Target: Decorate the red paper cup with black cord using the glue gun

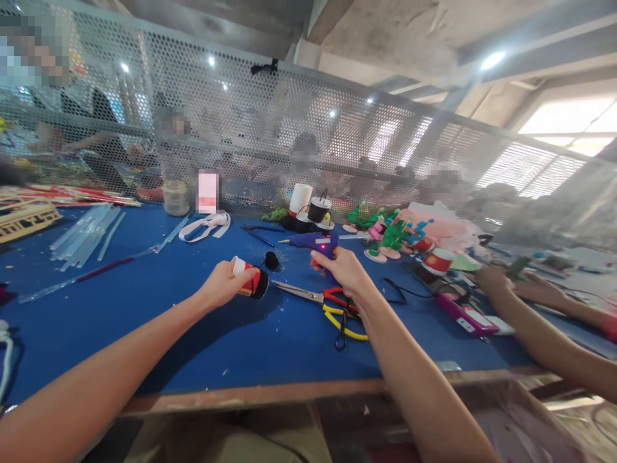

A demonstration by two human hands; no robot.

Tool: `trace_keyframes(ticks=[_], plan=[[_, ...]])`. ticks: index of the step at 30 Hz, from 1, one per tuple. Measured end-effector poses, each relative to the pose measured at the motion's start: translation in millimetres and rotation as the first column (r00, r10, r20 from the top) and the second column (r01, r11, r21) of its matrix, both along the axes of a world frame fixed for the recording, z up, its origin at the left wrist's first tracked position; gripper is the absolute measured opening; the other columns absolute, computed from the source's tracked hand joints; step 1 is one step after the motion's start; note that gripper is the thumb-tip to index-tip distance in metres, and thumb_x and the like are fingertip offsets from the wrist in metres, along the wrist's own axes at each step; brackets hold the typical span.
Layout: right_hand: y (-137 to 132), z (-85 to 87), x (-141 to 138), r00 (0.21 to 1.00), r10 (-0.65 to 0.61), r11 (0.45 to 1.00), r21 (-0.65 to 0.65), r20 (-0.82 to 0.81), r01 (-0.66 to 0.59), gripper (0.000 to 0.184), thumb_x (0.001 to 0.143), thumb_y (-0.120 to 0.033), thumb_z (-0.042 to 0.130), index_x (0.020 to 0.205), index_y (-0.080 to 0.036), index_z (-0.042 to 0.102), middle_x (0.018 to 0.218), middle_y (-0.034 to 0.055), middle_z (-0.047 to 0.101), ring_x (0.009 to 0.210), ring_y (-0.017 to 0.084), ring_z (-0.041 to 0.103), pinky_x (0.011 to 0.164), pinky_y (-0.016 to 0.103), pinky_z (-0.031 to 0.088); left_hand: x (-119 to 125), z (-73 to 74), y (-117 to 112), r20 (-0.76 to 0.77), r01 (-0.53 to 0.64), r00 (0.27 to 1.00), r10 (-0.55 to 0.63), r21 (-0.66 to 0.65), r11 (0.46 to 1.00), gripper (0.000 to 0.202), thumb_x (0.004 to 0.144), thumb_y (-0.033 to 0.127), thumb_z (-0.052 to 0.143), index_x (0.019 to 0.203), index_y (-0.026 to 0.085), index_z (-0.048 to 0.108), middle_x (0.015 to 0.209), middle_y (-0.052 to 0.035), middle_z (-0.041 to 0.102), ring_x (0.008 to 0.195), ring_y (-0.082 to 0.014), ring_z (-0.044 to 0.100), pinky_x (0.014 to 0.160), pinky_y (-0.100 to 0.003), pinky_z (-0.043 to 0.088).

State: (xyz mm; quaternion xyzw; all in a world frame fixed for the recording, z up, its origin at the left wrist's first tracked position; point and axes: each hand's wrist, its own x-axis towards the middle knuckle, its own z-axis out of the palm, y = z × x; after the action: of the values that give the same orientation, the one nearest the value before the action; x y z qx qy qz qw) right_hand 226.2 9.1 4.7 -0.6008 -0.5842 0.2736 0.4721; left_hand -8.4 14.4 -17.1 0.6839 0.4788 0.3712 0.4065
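Observation:
My left hand (223, 283) is closed around a small paper cup (251, 281), tilted on its side, white at one end with red and black bands. In my right hand (343, 269) is a blue glue gun (308, 240), its nozzle pointing left and a small red light showing on its body. Just behind the cup lies a small black round piece (272, 260). Scissors (301, 293) with red handles rest below the glue gun, their blades toward the cup. Yellow-handled pliers or snips (344, 326) lie across them, partly under my right wrist.
Clear glue sticks (87, 236) and a white ribbon (206, 226) lie on the blue table (193, 354). White and black cups (311, 209) stand at the back, near green and pink figures (393, 235). A co-worker's arms (540, 321) reach in at right, beside a purple device (465, 316). A perforated screen (241, 128) stands behind.

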Motion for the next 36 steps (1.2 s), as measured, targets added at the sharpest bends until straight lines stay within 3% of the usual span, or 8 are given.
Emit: trace_keyframes(ticks=[3, 9, 13, 18, 22, 28, 32, 36], plan=[[23, -7.2, 17, 0.918, -0.124, 0.984, -0.07, 0.376, 0.161, 0.032, 0.079, -0.039, 0.043, 0.06, -0.015, 0.053, 0.055, 0.004, 0.061, 0.049, 0.012, 0.057, 0.048, 0.021, 0.042, 0, 2.4, -2, -0.017, 0.001, 1.0, -0.001, 0.01, 1.0, 0.036, 0.061, 0.046, 0.053, 0.045, 0.016, 0.041, 0.043, 0.005, 0.034, 0.044, -0.007, 0.028, 0.043, -0.021, 0.02], [52, -28.0, 32, 0.814, -0.158, 0.935, -0.18, 0.559, 0.306, 0.042, 0.077, -0.041, 0.048, 0.047, -0.014, 0.055, 0.045, 0.0084, 0.058, 0.05, 0.018, 0.06, 0.049, 0.024, 0.04, -2, 1.2, -2, -0.023, 0.03, 0.999, -0.029, 0.029, 0.999, 0.037, 0.064, 0.047, 0.052, 0.046, 0.017, 0.039, 0.044, 0.005, 0.034, 0.044, -0.0078, 0.029, 0.044, -0.022, 0.021], [51, -24.6, 21, 0.735, -0.208, 0.91, -0.147, 0.645, 0.387, 0.026, 0.075, -0.031, 0.055, 0.066, -0.008, 0.065, 0.078, 0.0206, 0.065, 0.086, 0.028, 0.061, 0.067, 0.031, 0.042, -3, 1.3, -3, -0.056, 0.051, 0.997, -0.049, 0.041, 0.998, 0.038, 0.067, 0.047, 0.05, 0.047, 0.017, 0.04, 0.045, 0.0047, 0.033, 0.045, -0.0079, 0.029, 0.044, -0.022, 0.021], [30, -2.7, -12, 0.757, -0.097, 0.974, -0.094, 0.646, 0.204, 0.029, 0.081, -0.035, 0.047, 0.08, -0.015, 0.068, 0.094, 0.014, 0.064, 0.096, 0.023, 0.057, 0.078, 0.03, 0.04, -2, -2.6, -1, -0.024, 0.055, 0.998, -0.054, 0.051, 0.997, 0.036, 0.067, 0.046, 0.051, 0.05, 0.015, 0.047, 0.045, 0.0034, 0.039, 0.045, -0.0084, 0.032, 0.043, -0.022, 0.023], [10, 4.1, -46, 0.889, 0.26, 0.963, -0.167, 0.377, -0.21, 0.05, 0.088, -0.043, 0.028, 0.08, -0.015, 0.068, 0.084, 0.0076, 0.068, 0.079, 0.016, 0.062, 0.072, 0.024, 0.042, -1, -4.0, 0, -0.009, 0.066, 0.998, -0.066, 0.094, 0.993, 0.035, 0.067, 0.046, 0.051, 0.052, 0.014, 0.049, 0.046, 0.003, 0.041, 0.046, -0.0083, 0.034, 0.043, -0.021, 0.025], [1, -13.1, -78, 0.908, 0.42, 0.903, -0.106, 0.003, -0.417, 0.051, 0.077, -0.055, 0.039, 0.068, -0.013, 0.065, 0.068, 0.0041, 0.064, 0.071, 0.018, 0.057, 0.069, 0.029, 0.04, 2, 4.6, -9, -0.111, 0.142, 0.985, -0.129, 0.12, 0.983, 0.037, 0.068, 0.044, 0.048, 0.045, 0.016, 0.04, 0.043, 0.005, 0.036, 0.043, -0.0064, 0.03, 0.042, -0.019, 0.023], [1, -23.0, -84, 0.853, 0.351, 0.921, -0.023, -0.386, -0.389, 0.033, 0.058, -0.048, 0.065, 0.064, -0.016, 0.06, 0.058, -0.0032, 0.056, 0.057, 0.01, 0.048, 0.06, 0.025, 0.037, 4, 0.5, -9, -0.089, 0.212, 0.974, -0.207, 0.056, 0.976, 0.034, 0.067, 0.042, 0.051, 0.048, 0.015, 0.045, 0.044, 0.0043, 0.041, 0.045, -0.0072, 0.036, 0.043, -0.019, 0.028], [-2, -22.2, -83, 0.803, 0.285, 0.947, 0.023, -0.524, -0.322, 0.029, 0.052, -0.041, 0.07, 0.06, -0.017, 0.056, 0.06, -0.0033, 0.055, 0.057, 0.009, 0.046, 0.06, 0.024, 0.036, 6, -0.6, -8, 0.014, 0.185, 0.983, -0.184, -0.066, 0.981, 0.034, 0.063, 0.043, 0.056, 0.049, 0.014, 0.048, 0.042, 0.0053, 0.04, 0.042, -0.0064, 0.035, 0.043, -0.019, 0.027]])
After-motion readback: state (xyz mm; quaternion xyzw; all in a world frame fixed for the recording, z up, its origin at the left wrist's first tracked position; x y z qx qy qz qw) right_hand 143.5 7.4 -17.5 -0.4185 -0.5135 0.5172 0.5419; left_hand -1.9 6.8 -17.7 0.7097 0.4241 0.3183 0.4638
